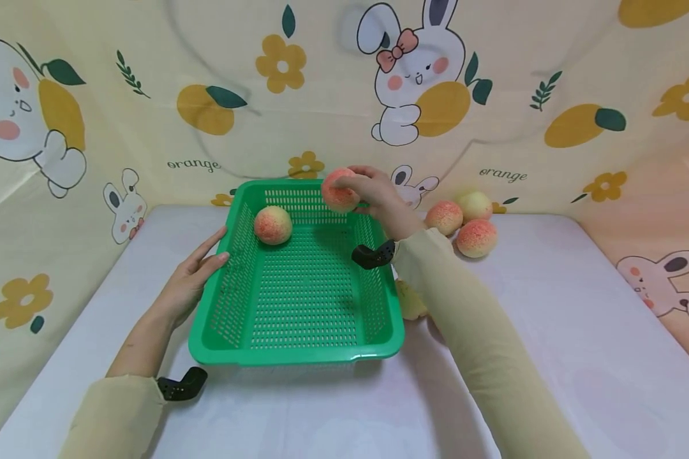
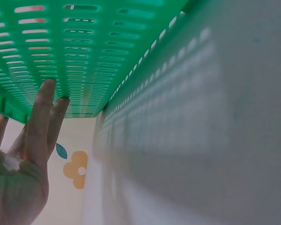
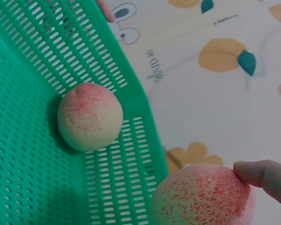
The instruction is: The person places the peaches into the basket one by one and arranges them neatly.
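A green plastic basket (image 1: 304, 357) with slotted walls stands on the table. My left hand (image 1: 192, 274) holds it by its left side, thumb on the rim. In the left wrist view, extended fingers (image 2: 40, 122) lie against the outer wall. Over the basket's far right corner, my right hand (image 1: 379, 194) grips a pink-red peach (image 1: 339, 191) between thumb and fingers. The right wrist view shows this held peach (image 3: 206, 194) close up, overlapping the rim. Another peach (image 1: 272, 225), yellow and pink, sits inside the basket near its far left corner.
Three peaches cluster on the table at the back right, the nearest one (image 1: 476, 238) in front of the others. A yellowish fruit (image 1: 410, 301) lies against the basket's right side, partly hidden by my right sleeve (image 1: 471, 306). Behind the table hangs a printed cloth (image 1: 321, 127).
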`<state>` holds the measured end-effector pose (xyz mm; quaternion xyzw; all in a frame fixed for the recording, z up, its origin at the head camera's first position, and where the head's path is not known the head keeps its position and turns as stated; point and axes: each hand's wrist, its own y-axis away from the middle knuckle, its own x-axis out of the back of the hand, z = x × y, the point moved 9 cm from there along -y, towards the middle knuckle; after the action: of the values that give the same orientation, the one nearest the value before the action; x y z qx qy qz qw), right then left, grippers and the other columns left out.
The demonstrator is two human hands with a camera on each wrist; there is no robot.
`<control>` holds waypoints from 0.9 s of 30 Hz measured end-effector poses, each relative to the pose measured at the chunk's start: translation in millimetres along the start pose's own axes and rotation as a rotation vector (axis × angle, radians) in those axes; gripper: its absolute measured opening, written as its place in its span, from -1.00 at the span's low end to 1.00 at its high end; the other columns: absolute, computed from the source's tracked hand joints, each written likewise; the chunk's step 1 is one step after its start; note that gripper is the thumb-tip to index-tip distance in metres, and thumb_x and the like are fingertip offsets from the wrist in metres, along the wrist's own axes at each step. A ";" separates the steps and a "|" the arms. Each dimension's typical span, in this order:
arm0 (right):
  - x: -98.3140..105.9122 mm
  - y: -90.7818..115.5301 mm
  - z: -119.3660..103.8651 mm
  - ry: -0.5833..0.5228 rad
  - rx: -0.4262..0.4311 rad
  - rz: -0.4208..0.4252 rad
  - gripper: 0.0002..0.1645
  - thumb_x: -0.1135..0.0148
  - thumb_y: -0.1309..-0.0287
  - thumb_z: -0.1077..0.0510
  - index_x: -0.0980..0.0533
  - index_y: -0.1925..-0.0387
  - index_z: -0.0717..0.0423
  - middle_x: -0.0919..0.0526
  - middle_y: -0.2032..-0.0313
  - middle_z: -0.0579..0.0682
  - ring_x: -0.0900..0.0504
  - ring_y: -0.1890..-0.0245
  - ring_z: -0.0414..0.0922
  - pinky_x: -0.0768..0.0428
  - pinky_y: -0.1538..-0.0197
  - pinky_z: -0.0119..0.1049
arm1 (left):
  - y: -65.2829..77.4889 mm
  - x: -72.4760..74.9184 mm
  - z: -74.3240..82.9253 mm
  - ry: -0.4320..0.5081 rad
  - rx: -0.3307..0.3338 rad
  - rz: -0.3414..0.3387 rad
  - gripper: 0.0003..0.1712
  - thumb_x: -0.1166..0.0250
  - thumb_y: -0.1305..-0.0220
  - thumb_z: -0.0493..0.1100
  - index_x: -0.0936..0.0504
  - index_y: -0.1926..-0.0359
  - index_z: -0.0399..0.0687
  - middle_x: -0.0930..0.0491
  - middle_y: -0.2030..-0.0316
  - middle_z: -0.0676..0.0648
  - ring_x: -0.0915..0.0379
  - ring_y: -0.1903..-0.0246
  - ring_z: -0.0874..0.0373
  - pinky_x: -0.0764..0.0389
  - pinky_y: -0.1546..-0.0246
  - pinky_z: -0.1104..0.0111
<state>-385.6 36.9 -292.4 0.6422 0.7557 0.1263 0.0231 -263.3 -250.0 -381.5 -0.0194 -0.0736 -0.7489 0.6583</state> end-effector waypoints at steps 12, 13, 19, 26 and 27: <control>-29.4 -16.0 15.4 -0.056 -0.043 0.083 -0.31 -0.36 -0.09 0.15 -0.34 -0.27 0.04 -0.32 -0.28 0.12 -0.37 -0.20 0.05 -0.46 -0.20 0.08 | 0.4 -1.0 -2.2 0.038 0.005 0.000 -0.29 -0.09 -0.40 0.13 -0.02 -0.48 0.43 -0.55 0.05 0.25 -0.62 0.23 0.31 -0.68 0.26 0.38; -31.9 -17.1 18.2 -0.058 -0.052 0.085 -0.30 -0.36 -0.09 0.14 -0.34 -0.27 0.04 -0.31 -0.28 0.13 -0.37 -0.21 0.05 -0.46 -0.20 0.07 | 0.3 -1.3 -2.4 0.038 0.005 -0.001 -0.29 -0.08 -0.40 0.13 -0.02 -0.48 0.43 -0.55 0.05 0.25 -0.62 0.23 0.31 -0.68 0.26 0.39; -41.7 -21.0 32.1 -0.020 -0.082 0.114 -0.29 -0.37 -0.08 0.12 -0.34 -0.28 -0.01 -0.28 -0.31 0.12 -0.36 -0.24 0.06 -0.46 -0.21 0.07 | -0.7 -2.6 -2.5 0.036 0.003 -0.003 -0.29 -0.08 -0.40 0.13 -0.02 -0.48 0.43 -0.55 0.04 0.23 -0.62 0.22 0.32 -0.67 0.25 0.40; -52.3 -24.8 39.0 0.076 -0.098 0.105 -0.28 -0.34 -0.11 0.11 -0.28 -0.29 0.04 -0.29 -0.29 0.13 -0.41 -0.20 0.07 -0.50 -0.18 0.03 | -0.8 0.0 -0.9 0.045 -0.007 -0.001 -0.30 -0.08 -0.41 0.12 -0.03 -0.48 0.42 -0.57 0.06 0.24 -0.62 0.24 0.32 -0.67 0.27 0.41; -54.3 -25.3 40.8 0.083 -0.111 0.092 -0.27 -0.33 -0.12 0.12 -0.26 -0.30 0.04 -0.27 -0.30 0.14 -0.40 -0.22 0.08 -0.49 -0.19 0.04 | -0.9 -0.1 -0.7 0.045 -0.009 -0.005 -0.30 -0.08 -0.41 0.12 -0.03 -0.48 0.41 -0.56 0.06 0.25 -0.62 0.24 0.32 -0.67 0.27 0.41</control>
<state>-392.6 -13.2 -344.4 0.6682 0.7175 0.1955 0.0215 -264.1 -249.9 -382.3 -0.0053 -0.0556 -0.7511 0.6578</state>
